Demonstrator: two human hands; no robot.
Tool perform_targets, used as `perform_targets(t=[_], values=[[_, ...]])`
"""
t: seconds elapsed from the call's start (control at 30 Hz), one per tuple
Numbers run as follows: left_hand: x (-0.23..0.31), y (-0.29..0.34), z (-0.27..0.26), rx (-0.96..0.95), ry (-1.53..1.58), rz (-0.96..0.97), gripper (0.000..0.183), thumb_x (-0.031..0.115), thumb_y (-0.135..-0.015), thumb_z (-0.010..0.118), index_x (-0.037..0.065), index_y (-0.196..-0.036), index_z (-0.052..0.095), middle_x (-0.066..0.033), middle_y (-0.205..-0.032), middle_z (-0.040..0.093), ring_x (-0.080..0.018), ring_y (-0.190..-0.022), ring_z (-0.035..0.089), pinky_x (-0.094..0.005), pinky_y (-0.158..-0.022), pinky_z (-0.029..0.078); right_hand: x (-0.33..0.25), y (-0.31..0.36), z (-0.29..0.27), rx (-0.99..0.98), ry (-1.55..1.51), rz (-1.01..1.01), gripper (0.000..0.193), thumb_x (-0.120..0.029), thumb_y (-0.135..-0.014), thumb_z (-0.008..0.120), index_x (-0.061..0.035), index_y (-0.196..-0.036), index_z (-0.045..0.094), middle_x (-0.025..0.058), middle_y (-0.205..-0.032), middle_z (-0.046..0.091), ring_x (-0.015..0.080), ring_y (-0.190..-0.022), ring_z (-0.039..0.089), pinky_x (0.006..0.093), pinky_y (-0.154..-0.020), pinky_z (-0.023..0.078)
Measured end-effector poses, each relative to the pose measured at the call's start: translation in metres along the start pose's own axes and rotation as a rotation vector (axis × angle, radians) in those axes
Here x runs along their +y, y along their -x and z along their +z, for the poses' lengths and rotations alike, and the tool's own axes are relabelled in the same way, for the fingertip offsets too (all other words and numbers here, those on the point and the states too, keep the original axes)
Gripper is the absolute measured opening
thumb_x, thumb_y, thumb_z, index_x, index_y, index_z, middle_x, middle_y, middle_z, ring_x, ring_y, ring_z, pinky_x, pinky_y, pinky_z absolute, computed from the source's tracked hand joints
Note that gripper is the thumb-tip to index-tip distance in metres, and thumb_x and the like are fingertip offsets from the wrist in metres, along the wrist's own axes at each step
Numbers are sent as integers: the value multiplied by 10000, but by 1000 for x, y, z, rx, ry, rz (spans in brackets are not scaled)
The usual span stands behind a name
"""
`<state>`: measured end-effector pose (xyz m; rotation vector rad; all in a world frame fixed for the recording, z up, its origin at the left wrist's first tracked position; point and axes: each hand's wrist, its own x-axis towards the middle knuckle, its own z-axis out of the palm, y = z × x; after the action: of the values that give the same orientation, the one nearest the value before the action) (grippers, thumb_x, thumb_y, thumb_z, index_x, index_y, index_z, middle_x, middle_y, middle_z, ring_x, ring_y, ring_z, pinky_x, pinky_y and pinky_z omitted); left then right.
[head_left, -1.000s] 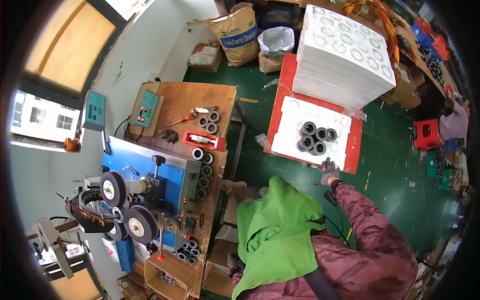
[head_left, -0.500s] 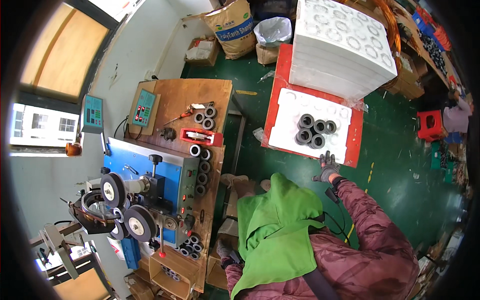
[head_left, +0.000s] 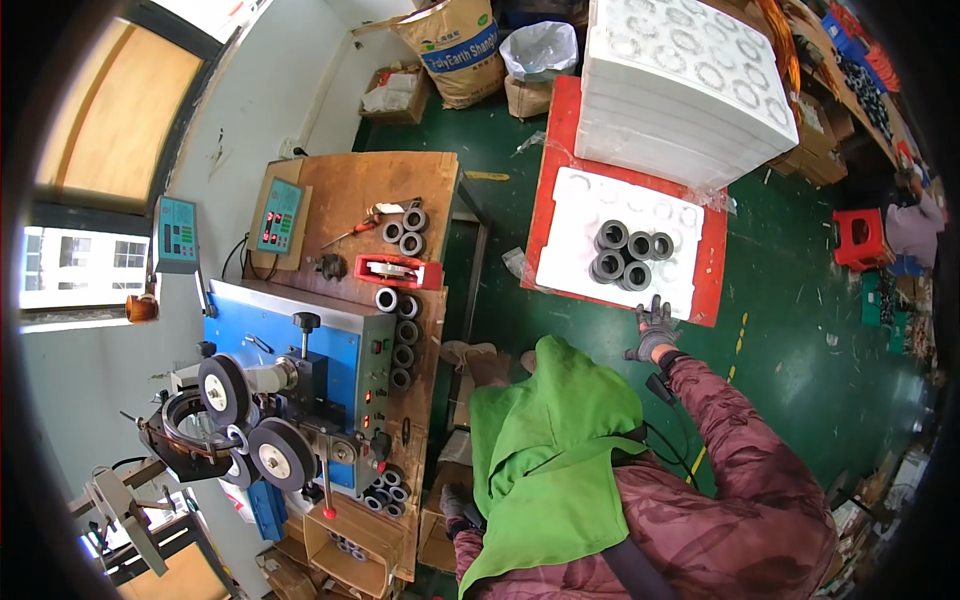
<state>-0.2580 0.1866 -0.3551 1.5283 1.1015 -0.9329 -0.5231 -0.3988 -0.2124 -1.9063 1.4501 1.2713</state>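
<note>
In the head view, the gloved right hand (head_left: pixel 655 328) is spread wide with nothing in it, at the near edge of a white foam tray (head_left: pixel 565 235); whether its fingertips touch the tray cannot be told. A cluster of dark rings (head_left: pixel 637 276) stands on the tray, which lies on a red board (head_left: pixel 710 275) beside a tall foam stack (head_left: pixel 680 130). The left hand (head_left: pixel 453 503) is low beside the bench (head_left: pixel 345 190), partly hidden, so its grip cannot be told. The bench carries a blue machine (head_left: pixel 280 335), a red tape dispenser (head_left: pixel 432 274) and more rings (head_left: pixel 405 356).
</note>
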Motion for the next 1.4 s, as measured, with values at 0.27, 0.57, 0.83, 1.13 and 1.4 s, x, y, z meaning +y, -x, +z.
perform_targets(t=[0.27, 0.57, 0.83, 1.13, 1.4], values=[[37, 11, 23, -7, -1335, 859, 564, 250, -610, 748, 36, -1077, 516, -109, -999, 569, -253, -921, 545, -344, -785, 457, -8, -10, 8, -27, -50, 95, 1111, -644, -606, 625, -234, -1408, -27, 131, -1451, -147, 378, -1335, 24, 581, -1013, 165], [11, -25, -18, -77, -1625, 887, 493, 278, -631, 714, 49, -1020, 515, -105, -938, 573, -274, -875, 542, -351, -741, 445, -24, -6, 18, 144, -151, 118, 1098, -629, -615, 621, -196, -1412, 2, 172, -1449, -111, 408, -1326, 33, 521, -1051, 88], [13, -31, -16, -80, -1925, 533, 420, 308, -695, 642, 44, -999, 520, -131, -923, 575, -280, -849, 553, -358, -724, 447, -20, -9, 14, 102, -27, 94, 1089, -600, -632, 621, -159, -1412, 2, 193, -1447, -91, 412, -1325, 34, 520, -1051, 79], [23, -20, -27, -139, -804, 758, 571, 154, -672, 686, 17, -1178, 459, -150, -1063, 569, -248, -1024, 534, -316, -829, 452, -29, -1, 21, 161, -59, 116, 1130, -611, -619, 624, -144, -1409, -35, 201, -1442, -113, 439, -1316, -32, 517, -1052, 55], [31, 53, 29, -58, -1466, 848, 562, 241, -645, 715, 28, -1115, 492, -134, -1043, 580, -257, -939, 566, -355, -777, 465, -19, -6, 28, 131, -138, 177, 1160, -615, -601, 642, -156, -1406, -55, 171, -1444, -139, 415, -1320, -72, 552, -1030, 131]])
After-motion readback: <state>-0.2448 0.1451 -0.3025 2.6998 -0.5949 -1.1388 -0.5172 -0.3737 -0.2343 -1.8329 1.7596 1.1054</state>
